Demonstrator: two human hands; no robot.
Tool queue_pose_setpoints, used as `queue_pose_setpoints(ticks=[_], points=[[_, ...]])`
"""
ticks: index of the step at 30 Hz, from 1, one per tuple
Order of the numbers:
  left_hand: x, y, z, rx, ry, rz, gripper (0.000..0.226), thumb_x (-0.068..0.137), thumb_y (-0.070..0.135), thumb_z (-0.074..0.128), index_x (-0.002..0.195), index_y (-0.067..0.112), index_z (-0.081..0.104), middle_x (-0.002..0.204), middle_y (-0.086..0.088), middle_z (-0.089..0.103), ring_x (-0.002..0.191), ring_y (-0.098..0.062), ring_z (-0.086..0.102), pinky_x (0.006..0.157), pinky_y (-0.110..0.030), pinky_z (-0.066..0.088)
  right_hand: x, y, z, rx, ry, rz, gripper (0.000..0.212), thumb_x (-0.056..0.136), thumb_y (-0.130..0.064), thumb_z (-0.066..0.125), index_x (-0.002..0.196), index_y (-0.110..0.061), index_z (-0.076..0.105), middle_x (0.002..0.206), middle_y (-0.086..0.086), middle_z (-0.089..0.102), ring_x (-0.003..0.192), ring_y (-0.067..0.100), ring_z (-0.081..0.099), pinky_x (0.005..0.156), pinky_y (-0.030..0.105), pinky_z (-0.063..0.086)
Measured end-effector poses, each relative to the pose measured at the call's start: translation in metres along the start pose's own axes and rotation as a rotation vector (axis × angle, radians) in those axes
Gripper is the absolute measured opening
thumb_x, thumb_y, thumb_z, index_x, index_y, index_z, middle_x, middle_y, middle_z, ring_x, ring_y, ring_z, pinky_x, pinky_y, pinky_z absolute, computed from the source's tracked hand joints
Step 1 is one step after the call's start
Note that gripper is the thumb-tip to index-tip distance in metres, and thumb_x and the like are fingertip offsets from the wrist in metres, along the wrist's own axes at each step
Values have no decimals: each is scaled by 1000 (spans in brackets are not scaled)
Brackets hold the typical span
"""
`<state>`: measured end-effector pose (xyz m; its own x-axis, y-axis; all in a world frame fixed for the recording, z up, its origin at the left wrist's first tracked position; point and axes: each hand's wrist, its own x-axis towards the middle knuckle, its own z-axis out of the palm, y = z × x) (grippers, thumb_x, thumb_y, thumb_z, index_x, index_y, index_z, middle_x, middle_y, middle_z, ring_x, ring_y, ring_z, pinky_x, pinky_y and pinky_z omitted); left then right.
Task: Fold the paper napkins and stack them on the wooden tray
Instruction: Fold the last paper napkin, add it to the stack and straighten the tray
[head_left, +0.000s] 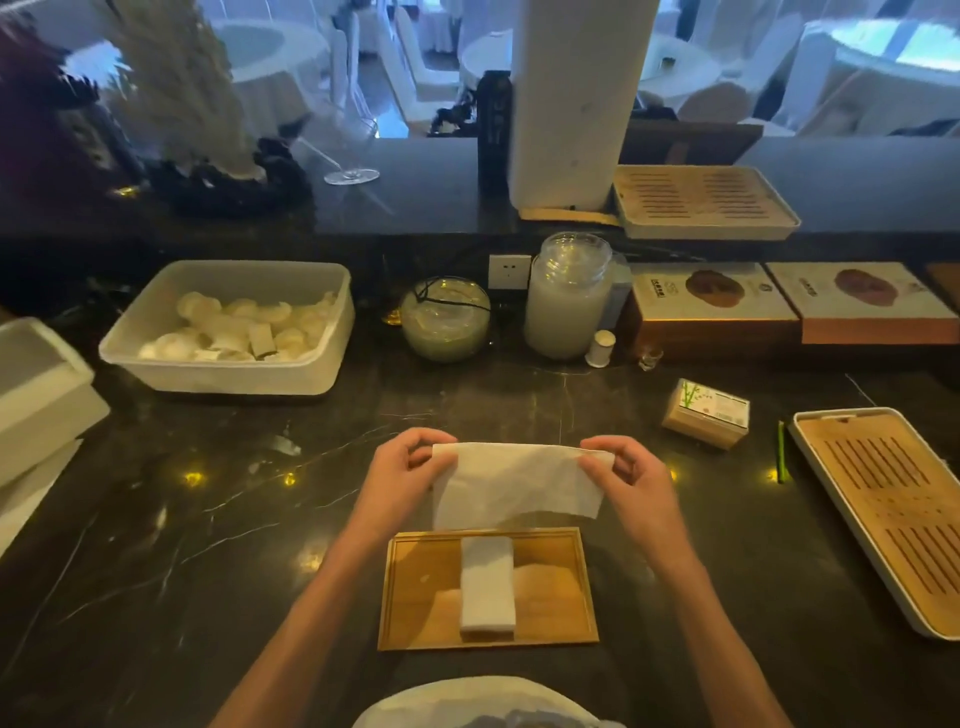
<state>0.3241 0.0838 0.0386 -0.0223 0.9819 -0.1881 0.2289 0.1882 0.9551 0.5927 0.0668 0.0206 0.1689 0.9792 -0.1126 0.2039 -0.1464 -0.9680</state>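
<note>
A white paper napkin (514, 483) hangs spread in the air above the dark counter. My left hand (400, 478) pinches its upper left corner and my right hand (631, 480) pinches its upper right corner. Just below it lies a small wooden tray (426, 587), near the counter's front. A neat stack of folded white napkins (487, 584) rests upright down the tray's middle. The napkin's lower edge hangs just above the tray's far rim.
A napkin pack (706, 413) sits to the right, beyond it a slatted bamboo tray (883, 514). A white plastic tub (228, 327) stands back left, glass jars (566, 296) and boxes (711, 306) along the back. White boxes (36, 395) are at the left edge.
</note>
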Motion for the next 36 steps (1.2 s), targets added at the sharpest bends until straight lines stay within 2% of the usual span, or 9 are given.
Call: queue_pose_setpoints(ticks=[6,10,12,16,19,22,25,28,36], points=[[13,12,7,134,67,99,9,91,23,71,93,31,69,99,13,67,95,-7,64,62,-14,54,5,-13,-5,-93,71,-48,11,89,-28,73,97,-32,67,104,-11,66,99,10,66,65,22,58],[14,15,8,366,177,218,11,91,21,70,98,27,65,126,5,55,117,-10,54,92,-34,56,14,-26,-8,-256,85,-140,7,86,-24,76,90,-27,71,120,-5,61,117,13,53,92,34,53],[16,15,9,614,188,326,29,89,25,73,115,27,62,147,0,43,142,-19,33,115,-50,37,20,-45,-9,-410,1,-278,10,87,-25,75,89,-32,68,118,-10,60,117,7,49,97,32,45],[21,25,23,736,-307,501,71,86,48,69,147,45,33,163,15,20,154,-10,-2,127,-44,2,34,-92,0,-739,-429,-452,16,91,-25,70,99,-37,64,91,-25,57,93,-2,57,80,17,45],[16,32,34,427,-548,439,46,94,42,61,134,56,44,141,35,45,142,6,33,117,-15,28,40,-107,11,-794,-572,-528,17,91,-24,70,103,-36,66,90,-26,53,91,-6,50,78,16,42],[9,36,36,145,-388,326,22,98,36,58,116,29,67,106,8,71,102,-15,69,83,-32,59,37,-106,5,-476,-424,-490,15,94,-31,65,108,-37,66,101,-27,62,104,-4,57,84,17,50],[1,40,33,-118,-304,195,31,90,43,61,116,28,69,111,4,75,105,-17,72,84,-35,62,26,-94,-5,-66,-246,-191,39,91,-55,54,124,-37,61,120,-16,66,110,1,63,80,19,55],[-4,40,32,-201,-272,103,36,84,44,63,115,27,68,111,7,76,105,-14,73,84,-33,62,11,-70,-1,128,-265,91,35,90,-56,52,112,-33,65,105,-12,76,93,3,72,65,14,57],[-10,36,37,-172,-201,38,22,90,37,62,110,29,68,108,8,76,101,-11,73,78,-29,63,-2,-42,17,158,-102,69,5,93,-32,68,96,-32,73,88,-19,74,87,1,72,61,12,56]])
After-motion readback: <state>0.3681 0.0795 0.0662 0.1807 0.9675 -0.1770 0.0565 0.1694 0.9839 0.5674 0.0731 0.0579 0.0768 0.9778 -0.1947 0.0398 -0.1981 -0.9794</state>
